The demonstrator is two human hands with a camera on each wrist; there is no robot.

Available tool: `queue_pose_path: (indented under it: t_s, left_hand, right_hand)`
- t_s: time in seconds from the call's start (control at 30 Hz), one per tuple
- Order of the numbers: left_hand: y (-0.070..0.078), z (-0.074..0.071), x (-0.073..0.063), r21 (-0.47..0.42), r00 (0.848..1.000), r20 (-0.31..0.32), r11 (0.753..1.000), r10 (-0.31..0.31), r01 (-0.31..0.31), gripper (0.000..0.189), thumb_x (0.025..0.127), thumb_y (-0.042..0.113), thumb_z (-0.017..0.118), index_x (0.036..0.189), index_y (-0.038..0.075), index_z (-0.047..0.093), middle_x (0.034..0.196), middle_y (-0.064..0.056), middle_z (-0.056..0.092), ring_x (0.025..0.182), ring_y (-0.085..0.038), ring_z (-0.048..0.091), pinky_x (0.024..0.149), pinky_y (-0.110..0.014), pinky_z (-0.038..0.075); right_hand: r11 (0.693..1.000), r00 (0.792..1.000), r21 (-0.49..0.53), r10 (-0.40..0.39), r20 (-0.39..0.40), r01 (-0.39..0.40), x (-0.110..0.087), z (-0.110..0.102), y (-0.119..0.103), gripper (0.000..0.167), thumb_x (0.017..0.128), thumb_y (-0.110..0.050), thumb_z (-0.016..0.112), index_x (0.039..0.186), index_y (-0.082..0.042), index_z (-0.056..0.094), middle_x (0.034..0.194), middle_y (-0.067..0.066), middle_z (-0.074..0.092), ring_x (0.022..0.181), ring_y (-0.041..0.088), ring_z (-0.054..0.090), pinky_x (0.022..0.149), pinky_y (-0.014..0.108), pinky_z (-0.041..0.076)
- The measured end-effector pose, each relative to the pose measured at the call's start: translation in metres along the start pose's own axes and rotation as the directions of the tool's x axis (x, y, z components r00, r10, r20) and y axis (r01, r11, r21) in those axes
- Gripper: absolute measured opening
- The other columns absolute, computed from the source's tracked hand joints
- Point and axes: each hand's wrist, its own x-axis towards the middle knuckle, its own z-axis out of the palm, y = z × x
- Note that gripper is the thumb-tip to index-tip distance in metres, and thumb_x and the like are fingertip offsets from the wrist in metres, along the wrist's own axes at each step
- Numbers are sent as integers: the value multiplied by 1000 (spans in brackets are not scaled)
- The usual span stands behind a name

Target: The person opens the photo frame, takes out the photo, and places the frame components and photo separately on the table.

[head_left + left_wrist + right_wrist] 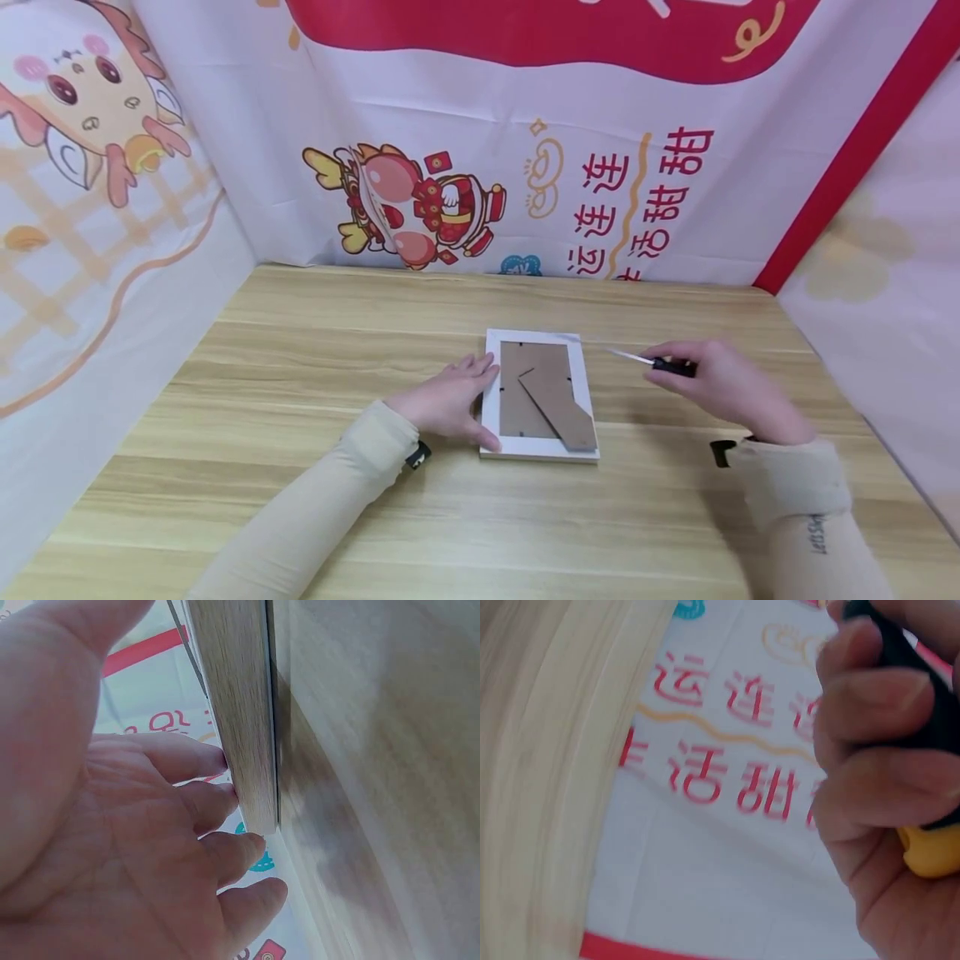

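Note:
A white picture frame (491, 408) lies face down on the wooden table, its brown backing board (547, 358) and slanted stand leg (566, 417) upward. My left hand (450, 402) rests against the frame's left side, thumb at the near left corner. In the left wrist view, the fingertips (251, 844) touch the wood-coloured edge (244, 712) of the frame. To the right of the frame, my right hand (723, 387) grips a screwdriver (673, 366) above the table. Its thin metal shaft points left toward the frame's far right corner. The right wrist view shows a dark handle with a yellow end (934, 851).
The wooden table (337, 333) extends around the frame on all sides. A white cloth with red lettering and cartoon figures (405, 204) hangs along the table's back edge. More printed cloth (150, 333) closes off the left side, and a pale cloth (877, 350) the right.

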Motion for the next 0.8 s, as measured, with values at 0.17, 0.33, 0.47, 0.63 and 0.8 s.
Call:
queue_pose_path:
  t_s: [0.17, 0.33, 0.47, 0.63, 0.8]
  left_hand:
    - [0, -1, 0, 7, 1000, 7, 1000, -18, 18, 119, 70, 61, 80, 157, 3, 22, 164, -16, 5, 149, -38, 4, 118, -54, 11]
    - [-1, -2, 1, 2, 999, 14, 1000, -30, 30, 117, 70, 61, 80, 157, 6, 23, 164, -14, 5, 149, -37, 4, 118, -54, 10]
    - [-1, -2, 1, -7, 999, 24, 1000, -27, 28, 118, 71, 61, 79, 157, 6, 22, 164, -14, 4, 149, -36, 4, 118, -54, 9]
    - [-2, -1, 1, -12, 999, 30, 1000, -28, 28, 119, 70, 61, 79, 158, 5, 20, 164, -14, 2, 149, -35, 6, 118, -54, 10]
    - [-3, -1, 2, -17, 999, 28, 999, -28, 28, 120, 70, 61, 80, 158, 5, 20, 164, -13, 1, 150, -32, 7, 118, -54, 11]
  right_hand:
    - [998, 986, 17, -56, 160, 54, 6, 8, -13, 26, 90, -28, 75, 114, -17, 75, 102, -5, 72, 93, 14, 66, 83, 43, 55]
    - [994, 980, 9, -110, 169, 110, 7, 15, -10, 24, 87, -22, 77, 111, -19, 76, 106, -8, 72, 99, 14, 67, 89, 45, 53]
    - [994, 973, 33, -105, 205, 101, 7, 18, -6, 25, 87, -22, 78, 111, -19, 77, 106, -9, 72, 100, 13, 66, 89, 45, 53]
    - [995, 960, 71, -88, 267, 71, 9, 24, -1, 26, 88, -25, 77, 113, -19, 76, 108, -8, 72, 103, 14, 66, 91, 45, 53]
    - [997, 960, 67, -60, 274, 43, 12, 30, 0, 27, 88, -29, 76, 113, -20, 77, 108, -8, 72, 104, 14, 66, 91, 44, 53]
